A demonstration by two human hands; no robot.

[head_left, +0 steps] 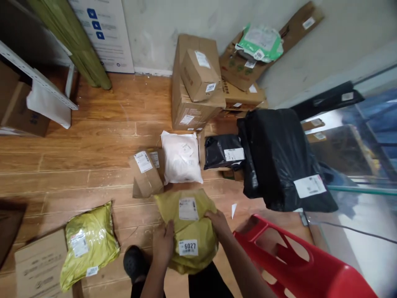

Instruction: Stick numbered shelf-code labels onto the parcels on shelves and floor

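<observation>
A yellow plastic mailer bag [198, 225] hangs between my two hands above the wooden floor. It has a shipping label on its upper part and a sticker reading 6027 lower down. My left hand [163, 242] grips its left side, thumb on the front. On the other side my right hand [219, 223] is closed on the bag's edge. Just beyond the bag lie a white padded parcel [181, 159] and a small brown carton [145, 178]. A black parcel [223, 151] is to the right of the white one.
Stacked cartons [198, 107] stand against the wall. Large black bags [279, 157] and a red plastic stool [297, 260] are at the right. Another yellow bag [93, 240] rests on a carton [41, 265] at lower left. A glass case [356, 190] borders the right side.
</observation>
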